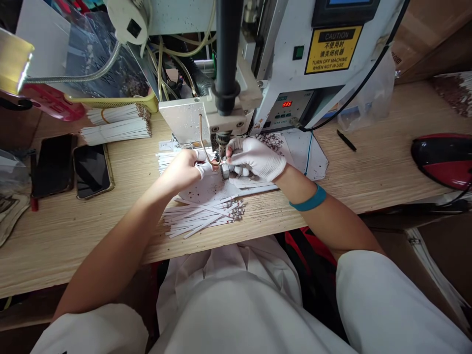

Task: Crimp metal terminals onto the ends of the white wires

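Note:
Under the head of a soldering machine (222,140), my two hands meet at a small metal block (224,170). My left hand (186,169), with white covers on some fingers, is closed in a pinch left of the tip. Opposite it, my right hand (258,160) in a white glove has its fingertips pinched close to the tip. Whatever the fingers hold is too small and hidden to make out. A curved copper-coloured tube (202,135) runs down to the tip. Thin white strips with small ends lie in a loose pile (201,216) nearer me; more strips (162,161) lie behind my left hand.
Bundled white strips (116,130) lie by a yellow basket (151,102) at the left, near two phones (92,169). The machine's control box (287,110) shows red digits. A black pen-like stick (346,140) and a red-black object (442,160) are at the right.

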### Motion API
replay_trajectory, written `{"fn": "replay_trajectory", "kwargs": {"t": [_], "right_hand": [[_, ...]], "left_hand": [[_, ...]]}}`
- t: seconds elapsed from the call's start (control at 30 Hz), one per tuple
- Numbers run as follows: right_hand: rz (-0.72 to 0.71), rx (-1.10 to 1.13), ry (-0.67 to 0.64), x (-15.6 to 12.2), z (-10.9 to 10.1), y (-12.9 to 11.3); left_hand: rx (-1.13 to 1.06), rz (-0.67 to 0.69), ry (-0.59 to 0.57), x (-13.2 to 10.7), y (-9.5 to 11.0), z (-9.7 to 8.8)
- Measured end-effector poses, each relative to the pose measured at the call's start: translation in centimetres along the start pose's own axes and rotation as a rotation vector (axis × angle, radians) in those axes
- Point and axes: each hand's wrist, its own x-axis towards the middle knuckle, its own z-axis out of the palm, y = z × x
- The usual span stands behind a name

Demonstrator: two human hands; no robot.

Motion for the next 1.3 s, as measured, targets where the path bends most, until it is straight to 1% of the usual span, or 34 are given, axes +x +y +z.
{"fn": "replay_trajectory", "kwargs": {"t": [0.1, 0.3, 0.4, 0.5, 0.6, 0.67, 0.7, 0.8, 0.87, 0.97, 1.03, 1.13, 1.23, 1.3], "right_hand": [[0.022, 0.004, 0.008, -0.1, 0.1, 0.0], [0.031, 0.008, 0.013, -0.2, 0.2, -0.3], [0.058, 0.0, 0.012, -0.2, 0.2, -0.3], [0.044, 0.017, 0.0, -0.2, 0.1, -0.1], [0.039, 0.03, 0.008, -0.1, 0.0, 0.1], [0.043, 0.023, 0.031, -0.1, 0.1, 0.0], [0.041, 0.021, 0.041, -0.1, 0.1, 0.0], [0.038, 0.029, 0.055, -0.1, 0.3, -0.2], [0.058, 0.044, 0.065, 0.0, 0.4, -0.2], [0.09, 0.037, 0.082, 0.0, 0.6, -0.2], [0.087, 0.019, 0.089, 0.2, 0.6, -0.1], [0.097, 0.009, 0.103, 0.3, 0.6, 0.1], [0.094, 0.022, 0.11, 0.3, 0.5, 0.2], [0.081, 0.038, 0.106, 0.0, 0.4, 0.1]], "left_hand": [[0.004, -0.021, 0.015, 0.0, 0.1, -0.1], [-0.031, -0.016, -0.034, 0.2, 0.0, -0.3], [-0.041, -0.02, -0.035, 0.2, 0.0, -0.1], [-0.032, -0.007, -0.032, 0.3, 0.1, 0.1], [0.01, -0.018, -0.029, 0.0, 0.2, -0.5], [-0.011, -0.052, -0.059, -0.5, 0.2, -1.7], [-0.06, -0.068, -0.084, -0.8, 0.1, -2.5], [-0.333, -0.096, -0.192, -1.8, -0.5, -4.7], [-0.506, -0.097, -0.277, -2.2, -0.9, -5.6], [-0.64, -0.084, -0.401, -2.4, -1.2, -5.8], [-0.673, -0.104, -0.442, -2.4, -1.0, -5.6], [-0.672, -0.137, -0.442, -2.3, -0.5, -5.3], [-0.671, -0.104, -0.457, -2.5, -0.2, -5.4], [-0.616, -0.079, -0.45, -2.9, -0.1, -5.7]]}}
